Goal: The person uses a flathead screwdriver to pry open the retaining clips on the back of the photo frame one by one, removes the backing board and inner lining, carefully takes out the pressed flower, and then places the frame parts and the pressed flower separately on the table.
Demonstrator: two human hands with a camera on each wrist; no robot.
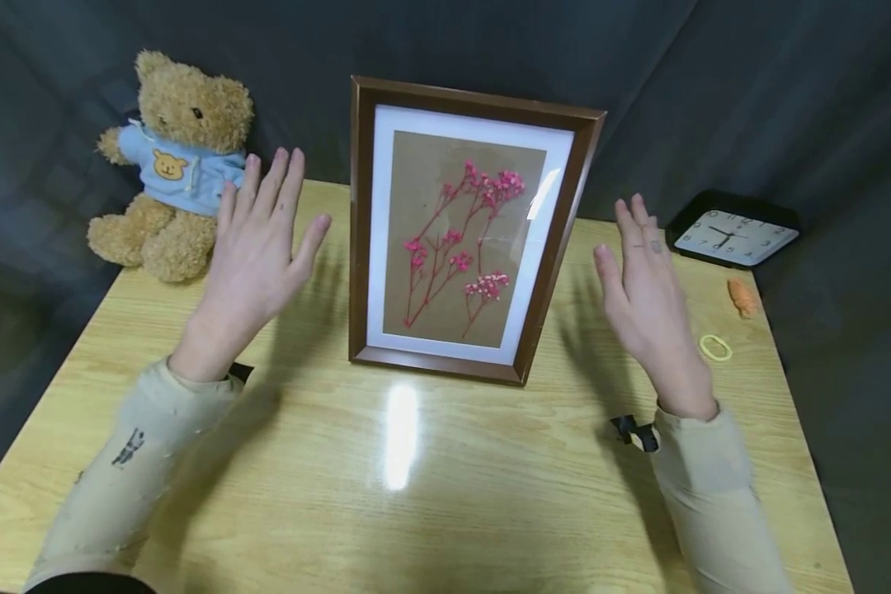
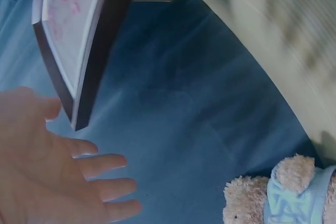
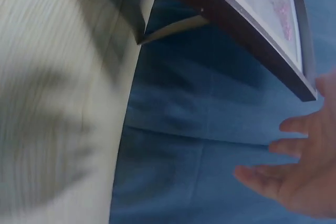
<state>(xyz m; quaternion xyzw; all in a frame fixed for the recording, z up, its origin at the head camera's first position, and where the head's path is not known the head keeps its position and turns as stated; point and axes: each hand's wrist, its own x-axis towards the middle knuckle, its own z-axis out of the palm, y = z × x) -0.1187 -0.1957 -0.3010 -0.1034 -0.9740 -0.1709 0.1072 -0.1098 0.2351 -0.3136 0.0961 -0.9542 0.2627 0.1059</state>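
Note:
A brown picture frame (image 1: 460,370) with pink pressed flowers behind glass stands upright on the table, leaning back a little. In the right wrist view a strut (image 3: 176,28) props it from behind. My left hand (image 1: 256,252) is raised to the left of the frame, fingers straight and thumb spread, holding nothing. On the other side my right hand (image 1: 649,293) hovers with fingers extended, also holding nothing. Both hands are apart from the frame in the head view. A teddy bear (image 1: 181,165) in a light blue hoodie sits beyond my left hand.
A black clock (image 1: 735,235) lies tilted back at the far right of the wooden table (image 1: 304,495). Nearer along the right edge are a small orange object (image 1: 742,299) and a yellow band (image 1: 715,348). Dark curtains (image 1: 490,41) hang behind the table.

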